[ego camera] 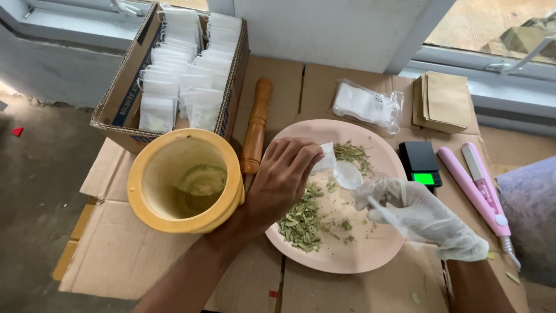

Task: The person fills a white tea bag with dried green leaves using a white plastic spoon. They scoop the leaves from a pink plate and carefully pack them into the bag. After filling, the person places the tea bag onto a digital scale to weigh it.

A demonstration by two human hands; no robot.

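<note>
My left hand [282, 178] is bare and pinches a small white filter bag [325, 157] over a pale pink plate [370, 255]. My right hand [423, 214] wears a thin white glove and holds a clear plastic spoon [350, 175], its bowl right at the bag's mouth. Dried green leaves [301, 223] lie in a heap on the plate's left side, with more [353, 152] at its far edge.
A yellow wooden mortar [185, 181] with green powder stands left of the plate, a wooden pestle [256, 126] behind it. A cardboard box [124, 95] holds several filled white bags. A clear packet of bags [366, 104], brown envelopes [443, 101], a small black scale [421, 164] and a pink heat sealer [478, 188] lie right.
</note>
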